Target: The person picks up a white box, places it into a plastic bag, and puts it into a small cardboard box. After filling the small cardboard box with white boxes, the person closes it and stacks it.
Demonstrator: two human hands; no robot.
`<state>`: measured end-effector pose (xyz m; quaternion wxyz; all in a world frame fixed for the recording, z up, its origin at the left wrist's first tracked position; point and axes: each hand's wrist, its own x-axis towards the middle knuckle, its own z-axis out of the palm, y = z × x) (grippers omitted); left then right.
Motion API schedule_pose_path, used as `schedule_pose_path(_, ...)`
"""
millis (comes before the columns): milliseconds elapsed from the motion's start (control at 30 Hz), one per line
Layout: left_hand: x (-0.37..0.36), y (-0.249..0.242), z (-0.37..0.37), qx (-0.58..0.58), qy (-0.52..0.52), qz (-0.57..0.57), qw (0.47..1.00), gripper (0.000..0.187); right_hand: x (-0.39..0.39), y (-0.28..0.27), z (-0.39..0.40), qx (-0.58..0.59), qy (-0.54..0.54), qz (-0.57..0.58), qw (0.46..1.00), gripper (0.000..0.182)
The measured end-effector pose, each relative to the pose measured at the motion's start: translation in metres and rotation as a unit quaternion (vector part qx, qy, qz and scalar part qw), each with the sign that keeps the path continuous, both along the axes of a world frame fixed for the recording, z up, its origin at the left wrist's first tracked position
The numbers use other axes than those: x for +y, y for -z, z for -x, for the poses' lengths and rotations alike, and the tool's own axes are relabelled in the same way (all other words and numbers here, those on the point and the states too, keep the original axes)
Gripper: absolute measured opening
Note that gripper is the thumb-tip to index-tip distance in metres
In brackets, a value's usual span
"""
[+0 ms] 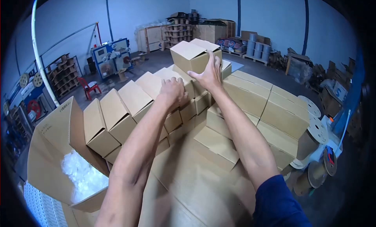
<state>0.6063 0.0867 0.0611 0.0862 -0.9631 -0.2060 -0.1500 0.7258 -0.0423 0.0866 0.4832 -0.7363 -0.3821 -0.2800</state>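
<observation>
My right hand (209,72) grips a brown cardboard box (190,60) on top of the stack at the back, thumb on its near side and fingers over its right edge. That box sits higher than its neighbours. My left hand (172,90), fingers curled and tips partly hidden, rests at a closed box (150,84) in the left row. More closed boxes (115,107) run along that row in stacked layers. On the right stand larger closed boxes (244,92), with a lower box (217,142) in front of them. Everything stands on a flat cardboard surface (188,188).
At the left, a big open carton (49,133) holds clear plastic (84,176). Wooden spools (313,176) stand at the right edge. Farther back are a red chair (89,88), a blue machine (111,58), wrapped cylinders on a pallet (254,58) and a wooden crate (152,39).
</observation>
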Motion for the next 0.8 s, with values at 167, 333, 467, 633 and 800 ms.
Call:
schedule_pose_path(167, 0.006, -0.021, -0.004, -0.017, -0.002, 0.155, 0.988, 0.069, 0.042, -0.009, -0.016, 0.052, 0.073, 0.051, 0.995, 0.114)
schedule_pose_path(333, 0.013, -0.018, 0.009, -0.047, 0.049, 0.197, 0.978, 0.076, 0.054, 0.004, -0.021, 0.023, 0.037, -0.013, 0.999, 0.1)
schedule_pose_path(467, 0.017, -0.022, 0.006, -0.115, 0.035, 0.272, 0.955, 0.085, 0.048, 0.001, -0.011, -0.03, -0.005, -0.056, 0.998, 0.099)
schedule_pose_path(633, 0.011, -0.077, 0.019, -0.346, 0.149, 0.545, 0.749, 0.113, 0.03, -0.044, 0.045, -0.088, -0.032, -0.15, 0.984, 0.102)
schedule_pose_path(800, 0.005, -0.132, 0.034, -0.457, 0.237, 0.595, 0.617, 0.06, -0.007, -0.068, 0.105, -0.107, -0.118, -0.152, 0.975, 0.108)
